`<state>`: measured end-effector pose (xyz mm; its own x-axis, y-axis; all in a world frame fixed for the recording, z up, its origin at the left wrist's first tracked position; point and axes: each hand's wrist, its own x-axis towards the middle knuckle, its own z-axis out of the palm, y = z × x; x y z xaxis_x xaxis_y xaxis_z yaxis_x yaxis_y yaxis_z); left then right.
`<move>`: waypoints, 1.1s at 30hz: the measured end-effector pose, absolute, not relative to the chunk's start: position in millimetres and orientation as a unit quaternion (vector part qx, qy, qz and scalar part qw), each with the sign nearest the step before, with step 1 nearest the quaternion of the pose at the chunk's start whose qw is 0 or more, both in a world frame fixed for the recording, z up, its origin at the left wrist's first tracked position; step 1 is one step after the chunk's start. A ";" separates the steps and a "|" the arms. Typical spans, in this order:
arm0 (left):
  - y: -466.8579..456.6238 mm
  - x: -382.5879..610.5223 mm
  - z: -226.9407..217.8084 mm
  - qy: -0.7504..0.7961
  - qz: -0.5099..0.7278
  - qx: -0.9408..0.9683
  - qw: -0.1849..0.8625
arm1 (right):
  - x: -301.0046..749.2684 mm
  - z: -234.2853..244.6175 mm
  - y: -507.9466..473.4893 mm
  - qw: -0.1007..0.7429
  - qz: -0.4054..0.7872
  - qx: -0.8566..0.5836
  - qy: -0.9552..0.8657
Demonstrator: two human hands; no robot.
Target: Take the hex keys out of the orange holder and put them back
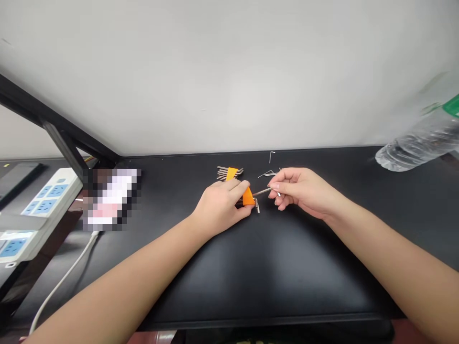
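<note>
My left hand (224, 203) is closed around an orange hex key holder (248, 197), with the short bent ends of a few keys showing at its right side. Between the thumb and fingers of my right hand (296, 191) is a single L-shaped hex key (263, 191). Its long end points left and reaches the holder; whether the tip is inside a hole I cannot tell. Just behind my left hand lies a second orange holder (232, 173) filled with several hex keys. Loose hex keys (268, 173) lie behind my right fingers, partly hidden by them.
One small hex key (270, 156) lies apart near the wall. A clear plastic bottle (412, 148) with a green cap is at the right. On the left are a blurred-out phone-like object (113, 198), its white cable (68, 277), a power strip (53, 193) and a black metal post (64, 143).
</note>
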<state>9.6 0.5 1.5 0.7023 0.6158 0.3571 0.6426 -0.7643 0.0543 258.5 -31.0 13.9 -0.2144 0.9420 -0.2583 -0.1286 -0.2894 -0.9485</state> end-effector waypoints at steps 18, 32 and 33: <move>-3.1 15.1 3.0 -0.295 -0.195 -0.934 0.060 | 231.8 -2.2 -39.8 0.378 0.717 -0.434 -0.392; 0.2 12.9 -1.7 -0.258 -0.212 -0.941 0.046 | 258.0 -3.5 -27.8 0.325 0.238 -0.510 -0.760; 1.8 12.3 -3.2 -0.261 -0.214 -0.940 0.048 | 268.5 -5.4 -22.6 0.319 0.157 -0.529 -0.771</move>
<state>12.3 1.8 -3.2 0.7726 0.4703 0.4265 0.5111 -0.8593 0.0216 268.5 -22.6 -5.4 -0.2365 0.9153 0.3260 0.7153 0.3910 -0.5792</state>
